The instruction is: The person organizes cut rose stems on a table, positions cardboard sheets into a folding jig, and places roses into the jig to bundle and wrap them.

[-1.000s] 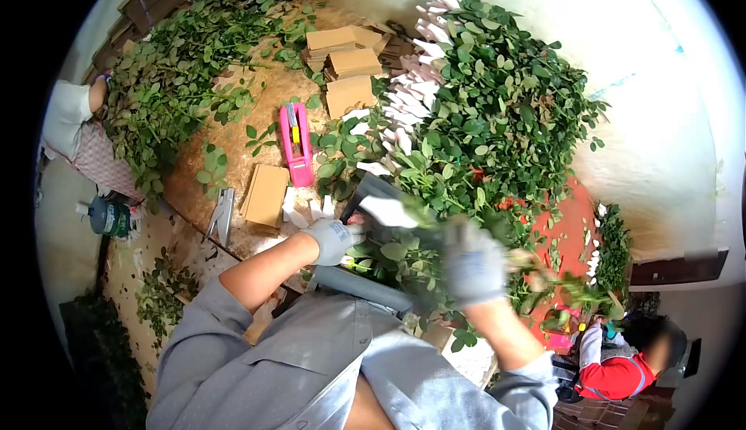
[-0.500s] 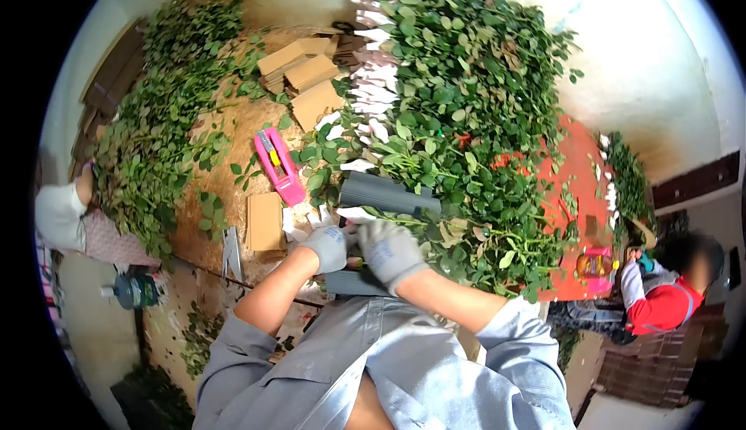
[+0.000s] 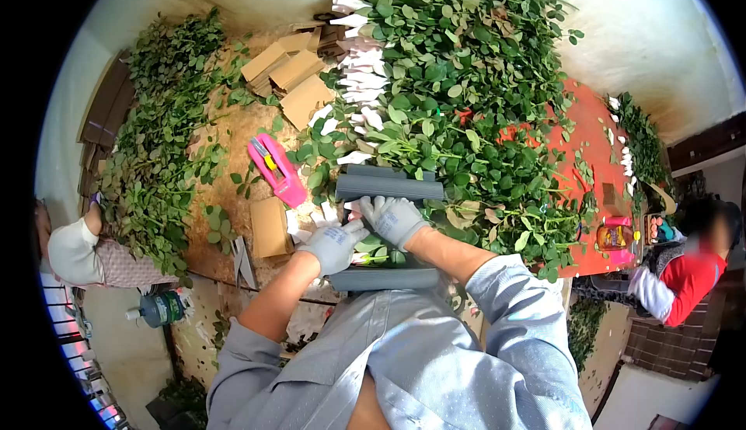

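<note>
Both my hands wear pale grey gloves and work between two dark grey ribbed holders, a far holder (image 3: 388,185) and a near holder (image 3: 385,278). My left hand (image 3: 336,247) has its fingers pressed together beside a leafy rose stem (image 3: 381,256); what they grip is hidden. Against the far holder, my right hand (image 3: 395,221) bends its fingers near a pale wrapped rose head (image 3: 353,208), their grip obscured too. White-sleeved rose heads (image 3: 364,80) line the left edge of the big leafy rose pile (image 3: 458,57).
Left of my hands lie a pink tool (image 3: 289,191), cardboard sheets (image 3: 270,228) and scissors (image 3: 244,263). More cardboard (image 3: 295,73) is stacked farther back, beside leafy stems (image 3: 163,150). A bottle (image 3: 614,236) rests on the red surface, near a person in red (image 3: 691,282).
My right hand has risen to the far holder, and my hands have parted slightly. The near holder and a leafy stem between the holders are more exposed. The camera view has shifted.
</note>
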Demonstrator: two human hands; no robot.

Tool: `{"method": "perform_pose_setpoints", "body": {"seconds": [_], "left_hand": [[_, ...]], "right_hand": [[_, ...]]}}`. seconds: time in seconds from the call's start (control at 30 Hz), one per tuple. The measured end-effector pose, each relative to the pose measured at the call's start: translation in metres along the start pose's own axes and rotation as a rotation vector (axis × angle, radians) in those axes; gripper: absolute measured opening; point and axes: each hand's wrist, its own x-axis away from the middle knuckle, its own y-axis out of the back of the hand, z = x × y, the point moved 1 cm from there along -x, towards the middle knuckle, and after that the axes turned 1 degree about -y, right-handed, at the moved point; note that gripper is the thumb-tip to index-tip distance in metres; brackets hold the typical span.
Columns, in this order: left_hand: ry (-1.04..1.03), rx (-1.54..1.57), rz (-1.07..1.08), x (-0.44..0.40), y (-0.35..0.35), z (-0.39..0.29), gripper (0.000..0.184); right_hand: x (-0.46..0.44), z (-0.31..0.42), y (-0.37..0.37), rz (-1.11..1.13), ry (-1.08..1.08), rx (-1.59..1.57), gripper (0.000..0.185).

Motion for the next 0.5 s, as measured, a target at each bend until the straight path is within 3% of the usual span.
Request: {"method": "perform_pose_setpoints", "body": {"seconds": [0.1, 0.17, 0.2, 0.33, 0.5], "left_hand": [[-0.067, -0.106, -0.085, -0.004, 0.007, 0.005, 0.05], [0.017, -0.132, -0.359, -0.004, 0.009, 0.015, 0.045], [0.065, -0.215, -0.449, -0.005, 0.019, 0.008, 0.033], [0.114, -0.423, -0.379, -0.017, 0.003, 0.017, 0.032], [0.217, -0.447, -0.243, -0.029, 0.002, 0.014, 0.024]], "right_hand": [[0.001, -0.002, -0.006, -0.004, 0.018, 0.011, 0.025], [0.003, -0.005, -0.009, -0.014, 0.031, 0.002, 0.025], [0.003, -0.006, -0.011, -0.028, 0.045, -0.001, 0.026], [0.001, -0.006, -0.016, -0.043, 0.053, -0.032, 0.025], [0.001, -0.006, -0.014, 0.07, 0.005, 0.008, 0.03]]}}
